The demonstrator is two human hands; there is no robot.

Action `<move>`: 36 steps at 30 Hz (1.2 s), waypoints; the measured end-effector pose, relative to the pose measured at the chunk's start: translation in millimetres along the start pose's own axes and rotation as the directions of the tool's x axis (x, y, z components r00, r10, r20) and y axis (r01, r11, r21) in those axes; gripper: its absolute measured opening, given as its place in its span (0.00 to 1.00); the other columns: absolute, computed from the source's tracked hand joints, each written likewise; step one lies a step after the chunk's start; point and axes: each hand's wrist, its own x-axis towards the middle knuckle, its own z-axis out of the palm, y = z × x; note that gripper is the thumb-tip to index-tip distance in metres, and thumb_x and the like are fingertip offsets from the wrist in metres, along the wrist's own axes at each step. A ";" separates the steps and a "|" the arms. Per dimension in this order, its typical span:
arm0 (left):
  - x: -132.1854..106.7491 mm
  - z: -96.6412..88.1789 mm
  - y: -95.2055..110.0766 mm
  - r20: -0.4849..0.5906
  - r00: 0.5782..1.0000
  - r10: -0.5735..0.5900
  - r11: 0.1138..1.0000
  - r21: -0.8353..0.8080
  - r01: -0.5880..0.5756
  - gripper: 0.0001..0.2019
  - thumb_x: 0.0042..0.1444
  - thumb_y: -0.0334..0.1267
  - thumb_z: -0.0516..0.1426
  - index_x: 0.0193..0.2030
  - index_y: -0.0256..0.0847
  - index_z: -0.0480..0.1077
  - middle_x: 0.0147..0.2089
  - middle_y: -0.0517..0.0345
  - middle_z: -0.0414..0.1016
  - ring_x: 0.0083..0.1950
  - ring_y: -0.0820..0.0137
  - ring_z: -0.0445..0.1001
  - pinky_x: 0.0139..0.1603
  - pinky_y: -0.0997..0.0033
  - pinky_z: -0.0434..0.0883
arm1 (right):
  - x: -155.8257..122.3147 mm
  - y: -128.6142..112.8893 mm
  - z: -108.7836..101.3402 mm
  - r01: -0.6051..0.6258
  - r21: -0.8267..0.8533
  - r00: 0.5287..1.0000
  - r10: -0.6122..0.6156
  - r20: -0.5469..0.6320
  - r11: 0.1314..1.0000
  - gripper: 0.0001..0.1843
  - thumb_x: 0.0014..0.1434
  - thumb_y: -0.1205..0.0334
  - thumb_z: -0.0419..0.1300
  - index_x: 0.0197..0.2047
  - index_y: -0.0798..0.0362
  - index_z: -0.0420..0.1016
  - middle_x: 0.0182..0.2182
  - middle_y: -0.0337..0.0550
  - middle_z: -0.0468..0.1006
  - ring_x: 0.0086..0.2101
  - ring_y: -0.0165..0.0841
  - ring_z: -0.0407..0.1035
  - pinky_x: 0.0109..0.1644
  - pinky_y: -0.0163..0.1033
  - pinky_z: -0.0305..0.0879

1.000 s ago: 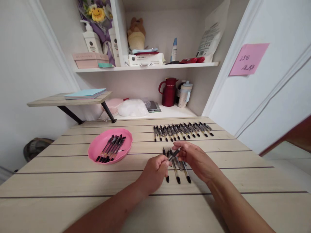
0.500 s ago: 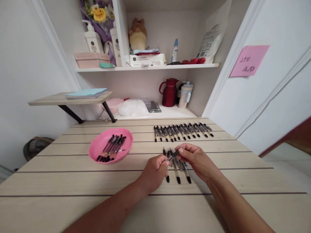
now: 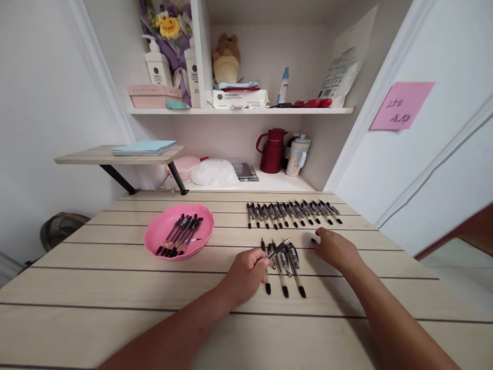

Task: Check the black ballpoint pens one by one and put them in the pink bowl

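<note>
Left hand (image 3: 246, 273) partly hides a pen (image 3: 278, 249); right hand (image 3: 336, 250), a dark piece (image 3: 314, 241).

Two bare hands (image 3: 246, 275), bare left forearm (image 3: 185, 325) with a small spot, bare right forearm (image 3: 389, 313)

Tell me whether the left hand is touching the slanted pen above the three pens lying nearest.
Touching. The head view shows the left hand closed around the slanted pen, which sticks out from its grip.

Cannot see lower end of held pen (image 3: 279, 248), inside left hand (image 3: 247, 273); cannot identify black item (image 3: 315, 241), partly hidden by right hand (image 3: 336, 250).
</note>
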 end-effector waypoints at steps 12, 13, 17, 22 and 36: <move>4.4 -0.4 -6.9 0.011 0.996 -0.084 0.985 -0.154 0.085 0.11 0.53 0.39 0.47 0.33 0.36 0.67 0.18 0.65 0.62 0.19 0.79 0.53 0.23 0.78 0.53 | -28.6 -65.1 -30.9 -0.127 0.991 0.966 -0.230 0.115 -0.038 0.12 0.42 0.58 0.67 0.29 0.52 0.69 0.24 0.34 0.69 0.23 0.22 0.62 0.27 0.30 0.58; 5.5 -1.5 -6.1 0.007 0.996 -0.090 0.982 -0.165 0.090 0.11 0.52 0.39 0.47 0.33 0.36 0.67 0.18 0.66 0.62 0.18 0.80 0.52 0.23 0.78 0.52 | -28.3 -67.6 -29.9 -0.138 0.990 0.962 -0.242 0.124 -0.041 0.12 0.42 0.58 0.67 0.29 0.52 0.69 0.23 0.34 0.69 0.22 0.22 0.62 0.27 0.31 0.58; 14.3 -7.3 -0.4 -0.010 0.997 -0.077 0.978 -0.197 0.073 0.10 0.52 0.39 0.47 0.33 0.37 0.66 0.18 0.66 0.62 0.16 0.80 0.51 0.21 0.78 0.51 | -21.9 -76.2 -29.1 -0.157 0.988 0.943 -0.295 0.152 0.006 0.12 0.43 0.57 0.66 0.28 0.53 0.69 0.21 0.34 0.69 0.22 0.24 0.63 0.26 0.31 0.57; 34.6 -12.8 11.8 -0.042 0.998 -0.041 0.984 -0.174 0.033 0.10 0.52 0.40 0.47 0.32 0.37 0.66 0.17 0.66 0.62 0.16 0.80 0.51 0.21 0.78 0.51 | -13.8 -87.4 -29.4 -0.114 0.992 0.952 -0.292 0.092 -0.058 0.13 0.42 0.57 0.67 0.30 0.53 0.70 0.22 0.33 0.68 0.22 0.24 0.63 0.26 0.31 0.58; 59.2 2.4 7.1 -0.088 0.996 -0.033 0.985 -0.171 0.017 0.11 0.52 0.37 0.47 0.31 0.34 0.68 0.17 0.63 0.64 0.15 0.80 0.49 0.20 0.77 0.48 | -10.1 -83.1 -7.7 -0.092 0.994 0.965 -0.253 0.074 -0.062 0.16 0.42 0.54 0.66 0.33 0.52 0.72 0.19 0.34 0.68 0.21 0.26 0.61 0.26 0.33 0.57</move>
